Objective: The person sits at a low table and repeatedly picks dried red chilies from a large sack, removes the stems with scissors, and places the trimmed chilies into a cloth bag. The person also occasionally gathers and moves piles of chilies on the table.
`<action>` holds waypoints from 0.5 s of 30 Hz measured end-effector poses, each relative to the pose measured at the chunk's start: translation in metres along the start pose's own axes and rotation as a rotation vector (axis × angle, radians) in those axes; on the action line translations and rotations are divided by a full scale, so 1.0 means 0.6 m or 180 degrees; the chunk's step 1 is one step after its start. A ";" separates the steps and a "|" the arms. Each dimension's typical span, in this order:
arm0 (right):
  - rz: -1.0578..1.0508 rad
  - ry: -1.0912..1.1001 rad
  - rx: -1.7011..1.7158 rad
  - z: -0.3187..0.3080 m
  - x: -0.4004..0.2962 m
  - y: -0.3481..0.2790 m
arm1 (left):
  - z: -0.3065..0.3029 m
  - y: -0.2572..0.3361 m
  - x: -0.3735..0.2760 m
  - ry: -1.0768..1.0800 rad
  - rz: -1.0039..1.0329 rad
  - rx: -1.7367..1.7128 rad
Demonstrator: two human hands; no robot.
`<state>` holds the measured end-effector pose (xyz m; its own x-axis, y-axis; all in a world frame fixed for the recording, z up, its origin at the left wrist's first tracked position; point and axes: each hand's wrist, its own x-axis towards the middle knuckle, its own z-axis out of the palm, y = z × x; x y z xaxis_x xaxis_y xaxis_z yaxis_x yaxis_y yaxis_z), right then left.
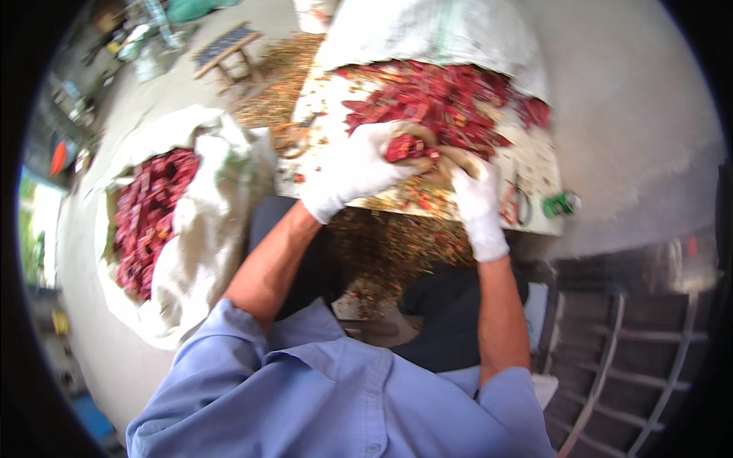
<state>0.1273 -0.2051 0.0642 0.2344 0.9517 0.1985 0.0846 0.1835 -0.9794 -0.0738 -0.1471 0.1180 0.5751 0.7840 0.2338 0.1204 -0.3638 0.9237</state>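
Note:
Both of my hands wear white work gloves with tan palms. My left hand [375, 160] is closed around a bundle of dried red chili peppers [404, 148], whose cut ends face right. Against the lower right of that bundle rests my right hand [469, 177], its fingers curled; whether it grips anything is hidden. Behind the hands a heap of dried red chilies [441, 100] spills from a white woven sack [435, 34] onto a low pale table [538, 172]. Chili scraps and stems lie along the table's near edge.
An open woven sack [212, 194] of red chilies stands at left. Orange-handled scissors [508, 203] and a green can [558, 204] are at the table's right; another pair of scissors [292, 139] lies at its left edge. A small wooden stool [226, 48] stands beyond. Scraps cover the floor below.

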 end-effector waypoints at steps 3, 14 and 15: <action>-0.0074 -0.0428 -0.0746 0.013 -0.002 0.000 | -0.064 0.039 -0.030 0.0557 0.0444 0.0835; 0.0104 -0.0665 -0.0604 0.013 0.001 0.002 | -0.431 0.061 -0.343 0.2114 -0.1079 0.3514; 0.0109 -0.0641 -0.0617 0.010 0.004 0.004 | -0.449 0.056 -0.354 0.1991 -0.1629 0.3340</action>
<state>0.1221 -0.2011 0.0622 0.0448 0.9898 0.1349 0.2680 0.1182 -0.9561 -0.4101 -0.1904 0.1809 -0.1559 0.9434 0.2926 0.9380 0.0485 0.3433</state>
